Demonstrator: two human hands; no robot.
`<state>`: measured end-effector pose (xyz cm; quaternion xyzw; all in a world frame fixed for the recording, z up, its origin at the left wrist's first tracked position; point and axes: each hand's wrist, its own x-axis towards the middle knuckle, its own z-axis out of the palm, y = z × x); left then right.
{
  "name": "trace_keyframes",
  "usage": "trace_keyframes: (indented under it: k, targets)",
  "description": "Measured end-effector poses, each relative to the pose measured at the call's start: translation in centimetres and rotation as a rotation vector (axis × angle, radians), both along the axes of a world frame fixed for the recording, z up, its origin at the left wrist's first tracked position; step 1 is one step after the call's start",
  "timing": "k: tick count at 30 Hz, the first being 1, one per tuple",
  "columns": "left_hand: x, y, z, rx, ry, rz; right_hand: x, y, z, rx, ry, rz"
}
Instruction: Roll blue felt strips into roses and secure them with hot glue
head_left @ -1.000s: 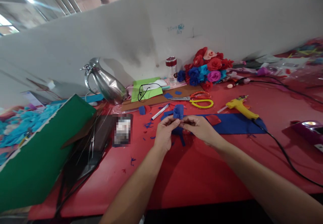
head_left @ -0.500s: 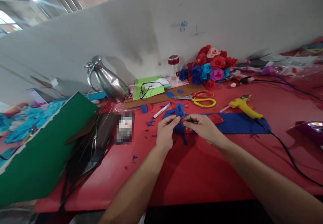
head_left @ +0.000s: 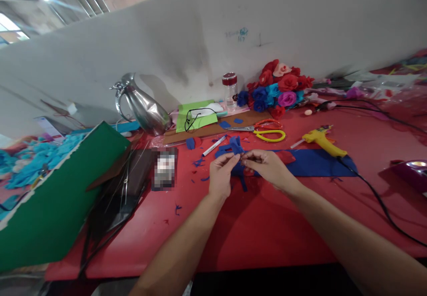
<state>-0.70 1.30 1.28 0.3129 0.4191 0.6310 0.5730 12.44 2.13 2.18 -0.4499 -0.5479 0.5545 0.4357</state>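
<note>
Between the fingertips of my two hands is a small blue crepe-paper flower, its petals pointing up and away from me. My left hand pinches its base from the left, thumb on top. From the right, my right hand closes thumb and forefinger on the same base; the exact grip is partly hidden by the fingers. Below the hands lies a long strip of blue crepe paper with red paper pieces on it. A white marker and blue scraps are to the left.
Yellow-handled scissors lie beyond my hands. A yellow glue gun with a black cord is at right. Finished paper roses, a jar and a steel jug stand by the wall. A green board leans at left.
The blue flower has turned and tilted slightly to the left between my fingers. My left hand has shifted a little to the right; my right hand stays nearly in place.
</note>
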Motion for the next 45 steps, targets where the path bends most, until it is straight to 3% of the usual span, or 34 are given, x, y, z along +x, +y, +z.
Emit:
trace_keyframes:
  k: [13,25,45]
  targets:
    - [-0.3,0.0,-0.3,0.020,0.096,-0.027,0.2,0.0,-0.1,0.032,-0.051,-0.001]
    - [-1.5,0.9,-0.2,-0.070,-0.120,-0.112,0.1,-0.1,-0.1,0.061,-0.086,0.033]
    - [-1.2,0.6,0.1,-0.052,-0.130,-0.131,0.2,0.2,-0.6,0.169,-0.207,0.019]
